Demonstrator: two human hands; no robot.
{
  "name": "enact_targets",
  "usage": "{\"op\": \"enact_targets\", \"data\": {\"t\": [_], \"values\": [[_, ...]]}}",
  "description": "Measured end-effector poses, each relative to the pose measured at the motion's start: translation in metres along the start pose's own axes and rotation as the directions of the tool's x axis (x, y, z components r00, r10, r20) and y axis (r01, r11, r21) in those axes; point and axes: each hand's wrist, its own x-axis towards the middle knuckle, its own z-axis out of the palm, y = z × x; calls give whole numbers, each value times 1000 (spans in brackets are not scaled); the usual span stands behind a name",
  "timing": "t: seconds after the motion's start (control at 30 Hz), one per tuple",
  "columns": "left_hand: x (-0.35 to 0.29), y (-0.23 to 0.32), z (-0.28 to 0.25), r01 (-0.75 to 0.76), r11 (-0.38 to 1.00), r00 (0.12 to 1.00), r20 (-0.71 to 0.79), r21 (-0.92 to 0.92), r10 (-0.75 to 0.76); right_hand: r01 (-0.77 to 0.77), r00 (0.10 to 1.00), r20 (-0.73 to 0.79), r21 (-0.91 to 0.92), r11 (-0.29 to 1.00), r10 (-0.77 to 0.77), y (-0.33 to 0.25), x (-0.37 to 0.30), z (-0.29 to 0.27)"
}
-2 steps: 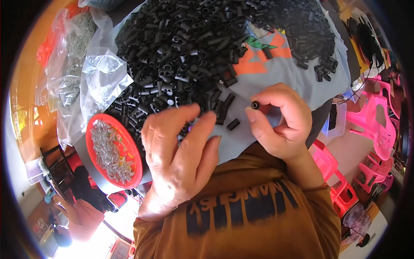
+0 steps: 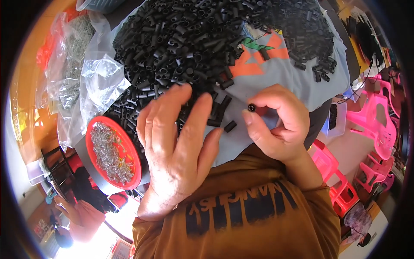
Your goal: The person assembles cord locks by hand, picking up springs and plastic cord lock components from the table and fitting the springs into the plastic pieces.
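Note:
A small black plastic tube (image 2: 252, 107) is pinched between the thumb and forefinger of my right hand (image 2: 282, 123), its round hollow end showing. My left hand (image 2: 174, 142) hangs over the near edge of a big heap of black tubes (image 2: 172, 56), fingers stretched out and apart, with nothing visible in them. A few loose tubes lie between the hands, one short black tube (image 2: 230, 126) apart from the others on the grey printed cloth (image 2: 241, 140). Left of my left hand, a red plate (image 2: 136, 162) bears a mound of small metal springs (image 2: 105, 151).
Clear plastic bags (image 2: 101, 77), one filled with springs, lie at the left. A smaller heap of black parts (image 2: 308, 39) sits at the far right. Beyond the table are a clear bin (image 2: 338, 121) and pink chairs (image 2: 379, 123). Another person (image 2: 79, 216) is at the lower left.
My left hand has reached a little farther over the heap, its fingers straightening. My right hand has shifted slightly left with the tube still pinched.

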Motion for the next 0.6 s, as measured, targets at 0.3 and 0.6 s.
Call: {"op": "enact_targets", "data": {"t": [0.3,0.6], "values": [[13,0,6,-16,985,995,103,169,-1,-16,1000,6,24,1000,16,3,-1,-2],[39,14,-1,2,991,993,120,136,-18,96,995,26,65,993,-98,9,3,-9]]}}
